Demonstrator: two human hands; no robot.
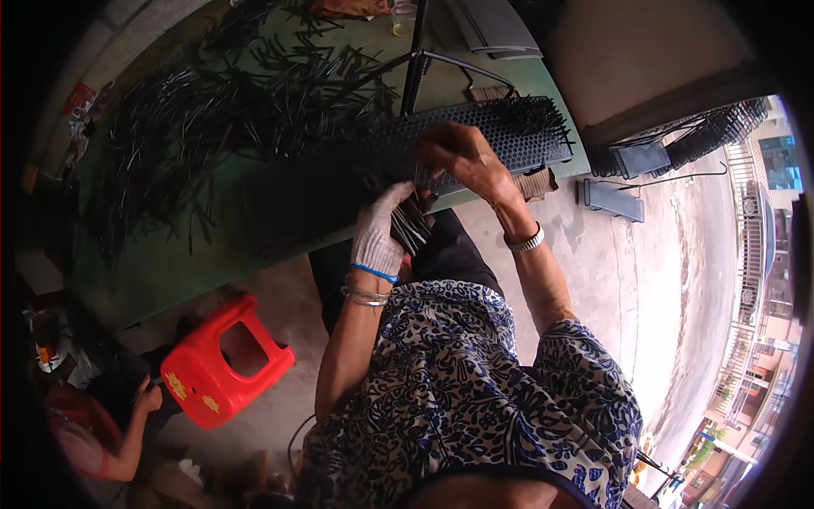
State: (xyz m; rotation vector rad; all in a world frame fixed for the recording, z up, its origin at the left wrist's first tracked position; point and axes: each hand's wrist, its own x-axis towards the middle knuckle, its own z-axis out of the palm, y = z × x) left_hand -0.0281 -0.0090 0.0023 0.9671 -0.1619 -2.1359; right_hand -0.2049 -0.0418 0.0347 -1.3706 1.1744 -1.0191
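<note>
My left hand [380, 227], in a white knitted glove with a blue cuff edge, is closed around a bundle of thin dark strips [412, 227], whose ends stick out below the fingers. Just above and to its right is my bare right hand [465, 159], fingers curled together over the perforated board. What its fingertips pinch, if anything, is too dark to make out. The long dark board [500, 140] is full of small round holes and lies along the table's near edge. Dark strips [543, 120] stand packed in its far right end.
Loose black strips [195, 127] cover much of the green table [161, 276]. A dark metal stand [415, 76] rises behind the board. A red plastic stool [222, 407] is at the lower left, beside another person's hand [149, 395]. Dark boards [610, 200] sit on the floor, right.
</note>
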